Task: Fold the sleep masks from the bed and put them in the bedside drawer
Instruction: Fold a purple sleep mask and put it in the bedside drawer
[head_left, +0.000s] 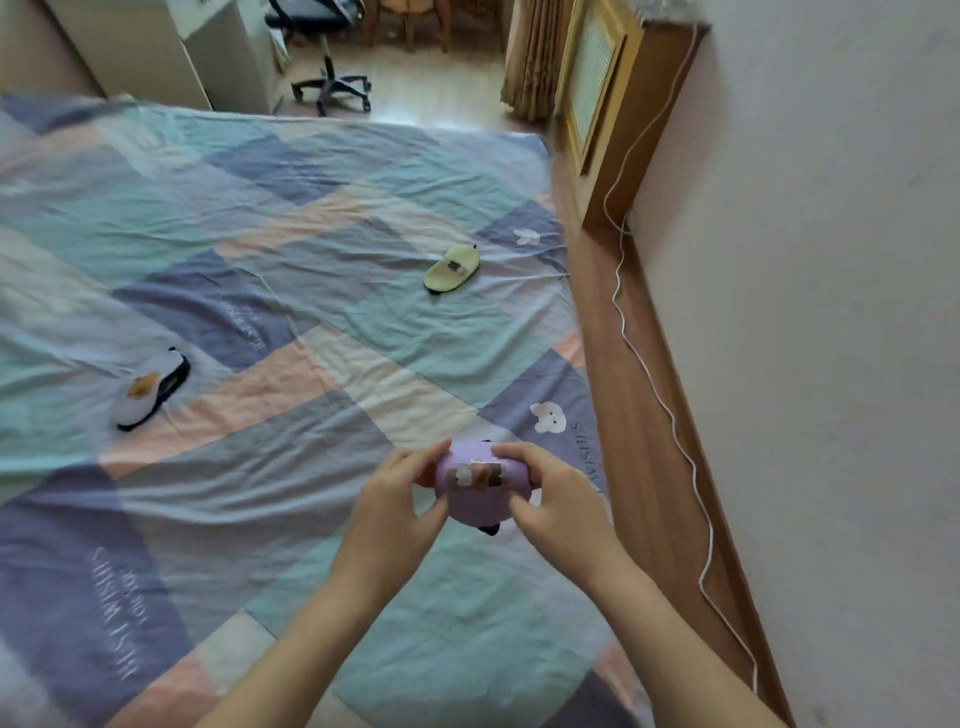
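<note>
Bed sheet (270, 218): patchwork of teal, slate-blue, peach and cream blocks, fills the left and centre of the frame. White lettering in the lower left slate block reads partly "WISHES" (other words too blurred to read); a second line of the same lettering in the centre-left block is not legible.

White sleep mask (148, 392): left of centre, lying on the sheet, white face with an orange-brown patch and a black edge or strap along its right side. Appears folded over; well apart from the hands.

Left hand (387, 506): lower centre, fingers curled, thumb and fingertips pinching the left edge of the purple sleep mask (480, 493).

Purple sleep mask: lower centre, held between both hands just above the sheet, rounded lilac shape with a small brown-and-white figure on its front (detail blurred) and a black tab showing at its lower edge.

Yellow sleep mask (453, 268): upper centre-right, flat on the sheet, pale yellow-green with a small dark motif, near the bed's right edge.

Right hand (553, 499): lower centre-right, fingers curled round the right edge of the purple mask, thumb on its front.

Bear print (548, 417): white, on a slate block right of the hands, with vertical lettering "WISHES" beside it.

White cord (657, 384): right side, trailing along the wooden floor strip (631, 415) beside the wall.

Office chair (330, 83): top centre, black wheeled base.
</note>
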